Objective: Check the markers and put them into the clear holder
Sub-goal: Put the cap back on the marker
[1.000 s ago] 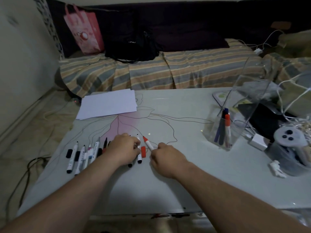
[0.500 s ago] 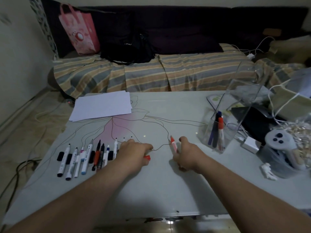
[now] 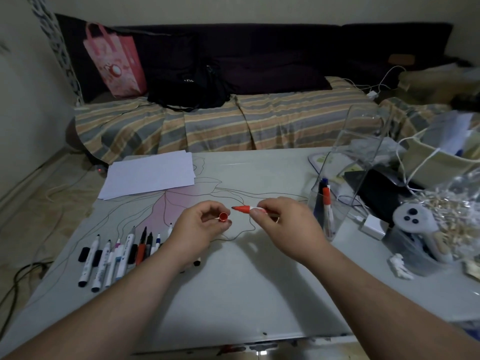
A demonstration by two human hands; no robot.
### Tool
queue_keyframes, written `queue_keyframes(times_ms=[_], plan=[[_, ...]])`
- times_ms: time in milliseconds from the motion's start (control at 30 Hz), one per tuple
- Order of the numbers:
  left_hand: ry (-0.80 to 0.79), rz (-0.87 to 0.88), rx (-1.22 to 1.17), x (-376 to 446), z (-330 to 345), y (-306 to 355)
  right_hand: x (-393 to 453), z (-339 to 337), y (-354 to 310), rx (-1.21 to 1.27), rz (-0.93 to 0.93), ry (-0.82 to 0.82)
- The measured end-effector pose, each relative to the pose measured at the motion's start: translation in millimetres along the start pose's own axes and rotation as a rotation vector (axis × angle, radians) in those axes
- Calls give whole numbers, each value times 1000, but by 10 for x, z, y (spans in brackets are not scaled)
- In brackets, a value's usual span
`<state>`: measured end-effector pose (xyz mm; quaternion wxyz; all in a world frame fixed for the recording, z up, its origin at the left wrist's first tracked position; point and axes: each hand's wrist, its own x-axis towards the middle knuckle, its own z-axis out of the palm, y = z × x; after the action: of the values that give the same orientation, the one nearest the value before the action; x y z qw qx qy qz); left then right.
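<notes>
My right hand (image 3: 285, 227) holds an uncapped red marker (image 3: 244, 209) above the table, its tip pointing left. My left hand (image 3: 197, 229) pinches the marker's red cap (image 3: 223, 217), open end facing the tip, a short gap between them. Several markers (image 3: 117, 255) lie in a row on the table at the left, some uncapped with loose black caps beside them. The clear holder (image 3: 335, 219) stands at the right and holds a blue and a red marker (image 3: 326, 203).
The grey table (image 3: 233, 294) has a line drawing and white paper sheets (image 3: 150, 175) at the back left. Clutter fills the right side: a white charger (image 3: 372, 226), a game controller (image 3: 413, 216), cables, bags. A striped sofa sits behind.
Both hands rose off the table. My right hand turned the red marker so its tip faces left, and my left hand lifted the red cap up toward it.
</notes>
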<state>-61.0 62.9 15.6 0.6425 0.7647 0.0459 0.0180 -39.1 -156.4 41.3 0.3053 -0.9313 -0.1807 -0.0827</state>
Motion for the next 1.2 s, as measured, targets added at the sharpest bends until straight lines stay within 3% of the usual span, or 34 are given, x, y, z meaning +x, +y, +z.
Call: queue_keyframes(times_ms=[267, 400, 500, 667, 833, 1000, 1100, 1133, 1200], plan=[[39, 60, 171, -67, 29, 134, -8, 67, 68, -179, -35, 57], [-6, 239, 530, -85, 10, 182, -36, 81, 33, -282, -130, 97], [-108, 318, 642, -98, 11, 208, -48, 111, -25, -302, -201, 102], [-102, 398, 654, -111, 149, 231, -69, 157, -137, -307, -249, 162], [-74, 432, 700, -132, 185, 335, -137, 211, -191, -159, -170, 172], [28, 262, 579, -180, 287, 427, -122, 155, -227, -240, -164, -14], [38, 236, 418, -192, 435, 425, -130, -29, -183, -47, -125, -196], [14, 254, 380, -196, 491, 437, -126, -124, -141, -11, -100, -176], [-65, 279, 349, -200, 598, 440, -89, -350, -4, 15, -33, 23]])
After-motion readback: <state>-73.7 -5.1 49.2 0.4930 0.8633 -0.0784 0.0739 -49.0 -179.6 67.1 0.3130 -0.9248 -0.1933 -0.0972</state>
